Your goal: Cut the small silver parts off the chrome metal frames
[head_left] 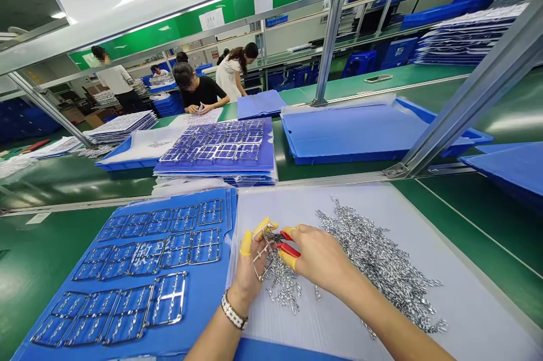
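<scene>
My left hand (250, 265), with yellow finger cots on its fingertips, is closed on a small metal frame (259, 263) held tilted above the white sheet. My right hand (316, 253), also in yellow finger cots, grips red-handled pliers (289, 249). The pliers' jaws are at the frame, where my fingers and the metal overlap, so what they pinch is hidden. Below my hands lies a small heap of short metal chain pieces (283, 287). A much larger pile of chain pieces (373, 253) spreads to the right on the white sheet (462, 304).
Rows of metal frames (169, 299) lie on a blue board (212, 304) at left. Behind stand a purple stack (216, 166) bearing more frames and a blue tray (348, 154). A metal post (466, 95) slants at right. Another person (201, 89) sits across the bench.
</scene>
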Tool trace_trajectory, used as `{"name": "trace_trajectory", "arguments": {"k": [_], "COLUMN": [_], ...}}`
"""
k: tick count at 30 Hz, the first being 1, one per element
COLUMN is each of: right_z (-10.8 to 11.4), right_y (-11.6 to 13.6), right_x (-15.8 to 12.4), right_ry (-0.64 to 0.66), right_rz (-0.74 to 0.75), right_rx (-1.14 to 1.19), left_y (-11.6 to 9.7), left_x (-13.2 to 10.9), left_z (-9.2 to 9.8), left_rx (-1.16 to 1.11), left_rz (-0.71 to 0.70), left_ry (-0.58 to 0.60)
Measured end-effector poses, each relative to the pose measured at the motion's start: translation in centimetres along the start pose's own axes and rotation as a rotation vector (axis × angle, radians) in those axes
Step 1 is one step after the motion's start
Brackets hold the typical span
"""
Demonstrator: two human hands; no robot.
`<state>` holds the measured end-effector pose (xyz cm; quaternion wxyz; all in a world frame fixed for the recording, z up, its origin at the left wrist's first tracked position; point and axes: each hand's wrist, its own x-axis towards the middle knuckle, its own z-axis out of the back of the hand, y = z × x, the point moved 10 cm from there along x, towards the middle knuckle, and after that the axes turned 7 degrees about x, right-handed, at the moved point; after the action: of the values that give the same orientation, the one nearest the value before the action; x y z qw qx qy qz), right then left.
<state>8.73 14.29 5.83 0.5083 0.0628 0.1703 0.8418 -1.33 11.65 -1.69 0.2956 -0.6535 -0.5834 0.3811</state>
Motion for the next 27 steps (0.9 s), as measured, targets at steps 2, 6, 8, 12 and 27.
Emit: {"name": "trace_trajectory", "arguments": {"k": [2, 6, 8, 12, 27], "right_z": [0.0, -0.2, -0.3, -0.2, -0.4], "right_y": [-0.1, 0.0, 0.1, 0.4, -0.1], "right_x": [0.0, 0.0, 0.0, 0.0, -1.3], "right_ry": [-0.001, -0.010, -0.019, -0.045, -0.032], "right_rz": [0.000, 0.000, 0.008, 0.024, -0.007], "right_rx": [-0.002, -0.041, -0.065, -0.109, -0.121], "left_y": [0.1, 0.0, 0.0, 0.0, 0.3], "left_x": [0.0, 0.0, 0.0, 0.1, 0.3], "left_z": [0.1, 0.2, 0.2, 0.4, 1.3], "left_rx": [0.013, 0.053, 0.067, 0.069, -0.145], "left_rz": [0.005, -0.012, -0.021, -0.032, 0.061], "left_ry": [-0.006, -0.015, -0.012, -0.028, -0.126]}}
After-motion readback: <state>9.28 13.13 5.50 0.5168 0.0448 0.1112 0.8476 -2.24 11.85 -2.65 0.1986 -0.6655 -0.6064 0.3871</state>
